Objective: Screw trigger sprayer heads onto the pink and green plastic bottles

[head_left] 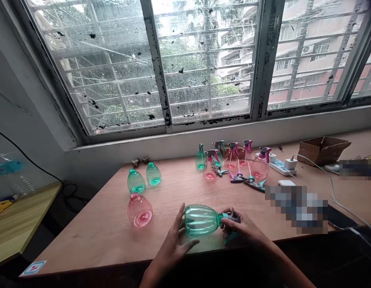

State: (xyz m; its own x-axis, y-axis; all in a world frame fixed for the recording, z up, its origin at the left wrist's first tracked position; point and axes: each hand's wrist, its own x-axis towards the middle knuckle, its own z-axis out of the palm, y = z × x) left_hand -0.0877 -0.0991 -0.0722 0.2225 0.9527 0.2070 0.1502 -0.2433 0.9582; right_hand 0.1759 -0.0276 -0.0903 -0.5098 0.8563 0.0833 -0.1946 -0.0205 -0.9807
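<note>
Bottle (202, 220) between the hands (176, 242) (245, 227), spray bottles (210, 171) behind on the table (179, 188)

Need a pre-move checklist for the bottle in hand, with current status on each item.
1. Right hand on the spray head: ok, fingers closed around it.
2. Left hand at the base of the green bottle: position ok; firmness of hold, cannot tell.
3. Green bottle upright: not ok, held on its side, neck towards the right hand.
4. Spray head fully seated on the neck: cannot tell, fingers partly hide the joint.
5. Nearest pink bottle, left of the hands, clear of them: ok, standing apart.
</note>
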